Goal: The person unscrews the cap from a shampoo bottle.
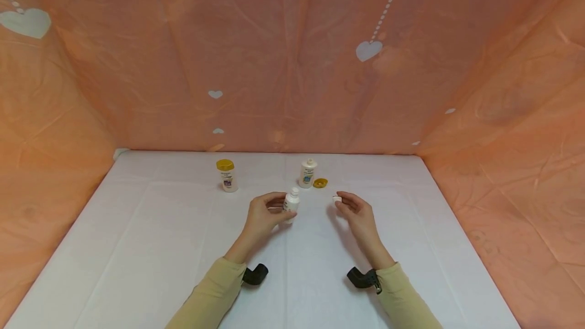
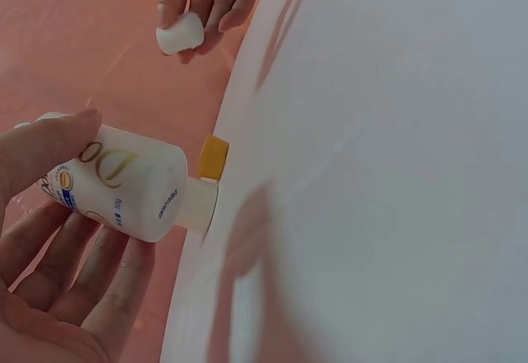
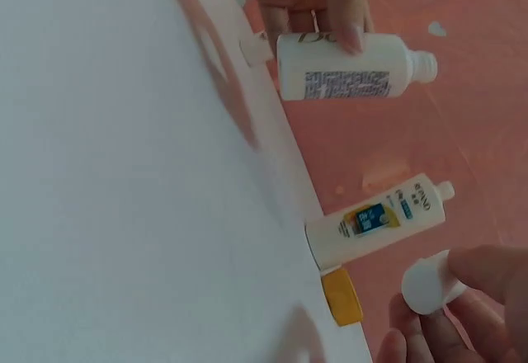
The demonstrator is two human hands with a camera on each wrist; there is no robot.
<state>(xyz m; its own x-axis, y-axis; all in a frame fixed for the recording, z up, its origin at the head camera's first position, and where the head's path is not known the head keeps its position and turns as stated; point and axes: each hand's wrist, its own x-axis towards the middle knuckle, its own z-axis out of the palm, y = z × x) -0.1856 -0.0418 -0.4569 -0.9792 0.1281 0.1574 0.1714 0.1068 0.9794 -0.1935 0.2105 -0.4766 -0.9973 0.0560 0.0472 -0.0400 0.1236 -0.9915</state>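
Observation:
My left hand [image 1: 264, 215] grips a small white bottle [image 1: 291, 203] above the white table, thumb on one side and fingers on the other. The bottle stands roughly upright, and its bare neck shows at the top. Gold lettering runs along it in the left wrist view, and the right wrist view shows a block of fine print [image 3: 346, 84]. Off to the right, my right hand [image 1: 360, 216] pinches a white cap [image 3: 426, 285] between thumb and fingers, apart from the bottle.
Behind the hands stands a second white bottle [image 1: 308, 174] with its nozzle exposed. A gold cap [image 1: 320, 183] lies beside its base. Farther left, another white bottle [image 1: 228, 179] wears a gold cap. Orange cloth with hearts [image 1: 274, 65] walls in the table [image 1: 160, 248] at the back and sides.

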